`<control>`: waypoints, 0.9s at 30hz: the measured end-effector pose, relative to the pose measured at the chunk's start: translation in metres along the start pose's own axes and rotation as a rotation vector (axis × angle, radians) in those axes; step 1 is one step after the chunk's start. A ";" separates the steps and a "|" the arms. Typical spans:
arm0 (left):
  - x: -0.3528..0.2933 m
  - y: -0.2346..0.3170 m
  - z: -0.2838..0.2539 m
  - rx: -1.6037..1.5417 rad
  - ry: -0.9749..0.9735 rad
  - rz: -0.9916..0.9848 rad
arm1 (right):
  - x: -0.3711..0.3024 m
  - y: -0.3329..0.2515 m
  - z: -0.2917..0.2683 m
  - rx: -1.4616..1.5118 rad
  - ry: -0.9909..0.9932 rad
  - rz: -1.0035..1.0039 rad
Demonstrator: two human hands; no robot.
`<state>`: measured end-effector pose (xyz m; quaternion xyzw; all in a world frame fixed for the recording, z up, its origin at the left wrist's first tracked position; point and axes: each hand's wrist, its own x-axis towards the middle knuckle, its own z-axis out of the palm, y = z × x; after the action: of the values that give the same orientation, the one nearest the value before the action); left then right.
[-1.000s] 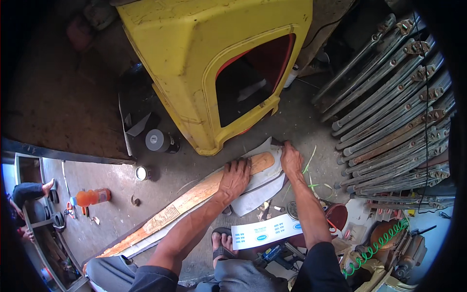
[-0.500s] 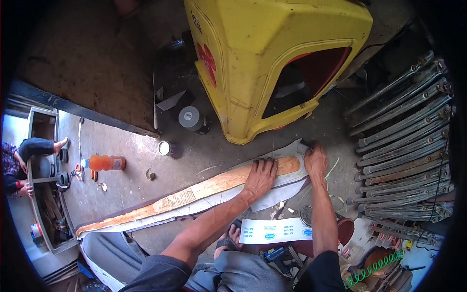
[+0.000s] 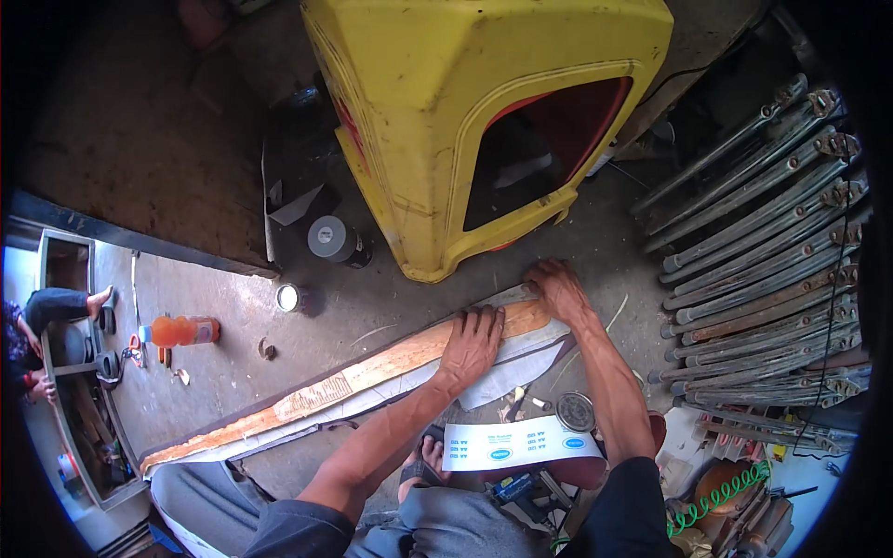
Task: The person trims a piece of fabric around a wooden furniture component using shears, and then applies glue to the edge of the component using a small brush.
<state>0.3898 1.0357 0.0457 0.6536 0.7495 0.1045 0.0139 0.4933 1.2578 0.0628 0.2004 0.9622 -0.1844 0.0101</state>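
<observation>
Right hand (image 3: pixel 556 286) farther along plank (image 3: pixel 391 365)

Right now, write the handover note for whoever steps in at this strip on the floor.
Left hand: flat, palm down on the long brown strip, near its right end.
Right hand: pressing that strip's far right end, beside the yellow housing.
The strip lies diagonally on the concrete floor, on a pale sheet.
A round tin and a white printed strip lie near the knees.
Neither hand holds a tool.
</observation>
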 end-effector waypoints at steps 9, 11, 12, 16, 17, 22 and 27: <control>-0.009 -0.002 0.010 -0.028 0.029 -0.014 | -0.036 -0.027 -0.016 -0.183 0.128 -0.139; -0.006 0.001 0.010 -0.034 0.040 -0.018 | -0.046 -0.031 -0.014 -0.206 0.159 -0.167; -0.006 0.002 0.010 -0.027 0.048 -0.025 | -0.048 -0.034 -0.014 -0.240 0.173 -0.157; -0.010 0.001 0.007 -0.163 -0.054 -0.050 | -0.061 -0.038 -0.010 -0.314 0.140 -0.142; -0.007 0.000 0.006 -0.103 0.014 -0.016 | -0.060 -0.037 -0.008 -0.317 0.139 -0.143; -0.008 0.000 0.003 -0.022 0.149 0.014 | -0.063 -0.042 -0.004 -0.390 0.100 -0.151; -0.012 -0.005 0.005 -0.007 0.065 0.006 | -0.071 -0.066 0.007 -0.512 0.060 -0.163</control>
<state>0.3873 1.0239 0.0389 0.6521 0.7471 0.1285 -0.0085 0.5319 1.1719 0.0866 0.1183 0.9903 0.0709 0.0172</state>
